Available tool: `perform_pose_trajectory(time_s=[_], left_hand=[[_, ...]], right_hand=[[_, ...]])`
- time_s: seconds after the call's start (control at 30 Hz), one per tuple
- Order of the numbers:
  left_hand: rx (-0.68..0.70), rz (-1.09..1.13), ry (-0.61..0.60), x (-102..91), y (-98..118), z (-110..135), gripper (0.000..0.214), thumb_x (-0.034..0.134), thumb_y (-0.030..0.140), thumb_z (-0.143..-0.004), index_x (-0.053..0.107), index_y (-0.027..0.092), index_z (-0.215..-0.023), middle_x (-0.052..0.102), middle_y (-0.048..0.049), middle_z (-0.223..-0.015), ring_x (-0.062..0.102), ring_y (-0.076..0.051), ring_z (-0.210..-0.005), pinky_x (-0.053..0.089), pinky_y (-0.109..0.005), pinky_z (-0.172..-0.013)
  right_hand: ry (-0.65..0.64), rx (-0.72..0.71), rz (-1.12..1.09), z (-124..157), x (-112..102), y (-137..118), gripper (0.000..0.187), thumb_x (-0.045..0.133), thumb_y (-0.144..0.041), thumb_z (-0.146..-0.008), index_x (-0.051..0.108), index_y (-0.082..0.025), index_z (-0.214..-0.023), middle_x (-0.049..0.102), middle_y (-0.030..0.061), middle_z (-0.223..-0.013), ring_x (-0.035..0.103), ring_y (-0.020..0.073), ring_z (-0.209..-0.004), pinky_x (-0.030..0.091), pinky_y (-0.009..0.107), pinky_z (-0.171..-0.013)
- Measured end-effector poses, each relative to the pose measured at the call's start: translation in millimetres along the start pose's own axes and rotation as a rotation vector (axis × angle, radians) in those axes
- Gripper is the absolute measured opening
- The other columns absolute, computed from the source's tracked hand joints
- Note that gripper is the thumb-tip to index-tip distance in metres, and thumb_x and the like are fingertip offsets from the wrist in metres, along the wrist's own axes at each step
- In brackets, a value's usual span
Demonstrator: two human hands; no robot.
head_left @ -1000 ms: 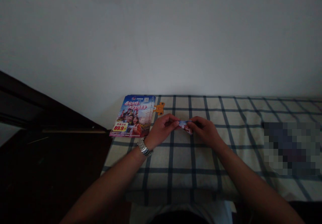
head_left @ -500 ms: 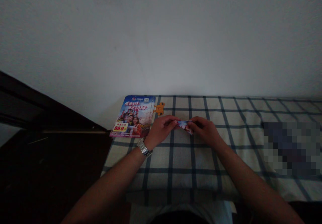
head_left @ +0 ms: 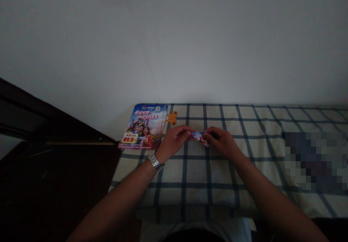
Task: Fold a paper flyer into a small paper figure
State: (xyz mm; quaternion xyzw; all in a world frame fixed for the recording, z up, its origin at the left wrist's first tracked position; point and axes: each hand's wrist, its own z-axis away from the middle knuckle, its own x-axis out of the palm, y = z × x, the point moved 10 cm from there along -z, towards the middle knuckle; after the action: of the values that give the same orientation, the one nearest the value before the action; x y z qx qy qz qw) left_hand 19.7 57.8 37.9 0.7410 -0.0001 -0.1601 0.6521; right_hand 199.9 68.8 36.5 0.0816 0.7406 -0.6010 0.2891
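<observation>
Between my two hands is a small folded paper (head_left: 199,137), printed in blue, white and red. My left hand (head_left: 175,140), with a metal watch (head_left: 156,161) on its wrist, pinches the paper's left end between thumb and fingers. The right end is gripped by my right hand (head_left: 223,142), thumb and fingertips pressed together. The paper is held over a checked cloth (head_left: 195,169), and a pointed corner hangs down by my right fingers. Just left of my left hand lies a stack of printed flyers (head_left: 145,126).
An orange bear-shaped figure (head_left: 172,118) sits on the cloth beside the flyers. A blurred-out dark object (head_left: 312,158) lies at the right. Behind the table rises a plain wall (head_left: 190,46). Left of the table is a dark floor (head_left: 54,191).
Both hands keep their pinch on the folded paper. The paper has tilted slightly, and its visible face and lower corner look a little different. The flyer stack has stayed put.
</observation>
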Motion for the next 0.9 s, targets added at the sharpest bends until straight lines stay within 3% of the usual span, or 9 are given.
perform_pose_trajectory(time_s=[0.2,0.37,0.6,0.8,0.9], left_hand=[[0.007,-0.083,0.006,-0.9,2,2,0.024,0.057,0.039,-0.098,0.073,0.021,-0.101,0.076,-0.0038,-0.09,0.074,-0.019,-0.077,0.057,-0.03,-0.071],[0.104,-0.223,-0.06,9.4,12,4,0.022,0.066,0.04,-0.094,0.073,0.023,-0.105,0.076,-0.0027,-0.096,0.072,-0.018,-0.087,0.055,-0.029,-0.079],[0.084,-0.231,-0.125,20.1,8,6,0.014,0.064,0.033,-0.095,0.07,0.02,-0.094,0.073,-0.0007,-0.087,0.068,-0.015,-0.079,0.051,-0.026,-0.074],[0.082,-0.159,-0.022,8.8,9,4,0.018,0.059,0.037,-0.098,0.063,0.02,-0.095,0.068,0.0002,-0.085,0.064,-0.014,-0.078,0.049,-0.025,-0.072],[0.099,-0.161,0.028,2.7,12,4,0.019,0.059,0.038,-0.099,0.06,0.02,-0.095,0.065,0.0011,-0.084,0.061,-0.013,-0.076,0.047,-0.024,-0.071]], right_hand=[[-0.055,0.003,0.011,2,7,-1,0.025,0.063,-0.044,-0.095,0.074,-0.022,-0.09,0.072,0.0009,-0.076,0.063,0.0173,-0.067,0.045,0.028,-0.061],[-0.134,-0.055,0.014,3,17,-7,0.023,0.062,-0.04,-0.096,0.074,-0.021,-0.089,0.073,0.0007,-0.077,0.064,0.0164,-0.069,0.046,0.027,-0.064],[-0.117,-0.063,0.008,4,19,-8,0.022,0.065,-0.041,-0.095,0.075,-0.022,-0.093,0.077,0.0027,-0.083,0.069,0.0183,-0.073,0.051,0.029,-0.067],[-0.065,0.006,-0.268,4,14,-7,0.03,0.067,-0.048,-0.093,0.073,-0.022,-0.106,0.079,0.006,-0.099,0.074,0.0226,-0.09,0.058,0.034,-0.082],[-0.066,0.022,-0.3,4,15,-5,0.032,0.071,-0.049,-0.089,0.073,-0.022,-0.105,0.078,0.0062,-0.1,0.073,0.0221,-0.088,0.058,0.034,-0.08]])
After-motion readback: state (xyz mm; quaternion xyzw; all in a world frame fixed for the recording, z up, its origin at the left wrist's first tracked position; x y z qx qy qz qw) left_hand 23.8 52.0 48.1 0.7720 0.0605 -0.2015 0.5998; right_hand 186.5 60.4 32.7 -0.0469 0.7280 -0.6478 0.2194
